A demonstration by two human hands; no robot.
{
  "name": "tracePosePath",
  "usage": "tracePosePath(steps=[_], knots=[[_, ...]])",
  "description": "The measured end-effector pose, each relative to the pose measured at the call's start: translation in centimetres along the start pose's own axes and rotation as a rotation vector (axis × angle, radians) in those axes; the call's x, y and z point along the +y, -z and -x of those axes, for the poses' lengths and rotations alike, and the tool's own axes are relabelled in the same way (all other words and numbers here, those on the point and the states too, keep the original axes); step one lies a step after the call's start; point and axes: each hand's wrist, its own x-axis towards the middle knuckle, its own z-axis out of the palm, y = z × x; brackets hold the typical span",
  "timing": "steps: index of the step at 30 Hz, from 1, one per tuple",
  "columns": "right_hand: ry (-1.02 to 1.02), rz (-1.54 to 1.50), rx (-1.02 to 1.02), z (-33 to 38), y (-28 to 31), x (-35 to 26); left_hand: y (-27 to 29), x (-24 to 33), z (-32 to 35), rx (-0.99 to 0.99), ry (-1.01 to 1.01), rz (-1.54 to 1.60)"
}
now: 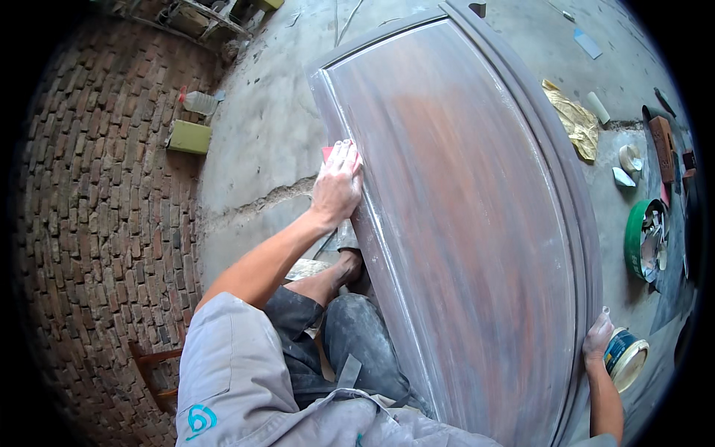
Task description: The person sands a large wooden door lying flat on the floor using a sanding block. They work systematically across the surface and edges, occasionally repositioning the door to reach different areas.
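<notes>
A large wooden panel point(462, 194), like a headboard or door with raised edge mouldings and a brown face smeared with whitish dust, lies tilted across my lap. My left hand point(339, 182), dusty white at the fingertips, presses a pink-red piece of sandpaper point(327, 153) against the moulding on the panel's left side. Most of the sandpaper is hidden under the fingers. At the lower right, my right hand point(598, 339) grips the panel's outer edge; its fingertips are partly out of sight.
A brick wall point(112, 223) runs along the left, with a green block point(189, 137) and a plastic bottle point(199, 102) at its foot. To the right are a tub point(627, 359), a green round container point(634, 238) of scraps, a tape roll point(630, 158) and crumpled yellow paper point(575, 123).
</notes>
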Motion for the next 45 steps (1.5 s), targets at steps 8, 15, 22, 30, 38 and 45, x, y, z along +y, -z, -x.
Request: tracePosePath(steps=[8,15,22,30,38,45], knots=[[-0.013,0.013,-0.003,0.5,0.0,0.2,0.3,-1.7,0.0,0.025,-0.07,-0.006],[-0.027,0.015,0.026,0.2,-0.8,1.5,0.1,-1.9,-0.6,0.007,-0.061,-0.062],[-0.031,-0.032,0.009,0.2,-0.1,-1.5,-1.3,-8.2,-8.1,0.124,0.074,-0.061],[-0.005,0.031,0.049,0.4,0.4,0.1,-1.7,-3.9,-4.0,0.017,-0.013,0.059],[0.01,0.0,0.035,-0.4,-1.5,-0.2,0.2,1.7,-2.1,0.249,-0.109,0.153],[0.008,-0.009,0.078,-0.1,-0.2,-0.9,0.3,9.4,7.1,-0.086,-0.356,0.397]])
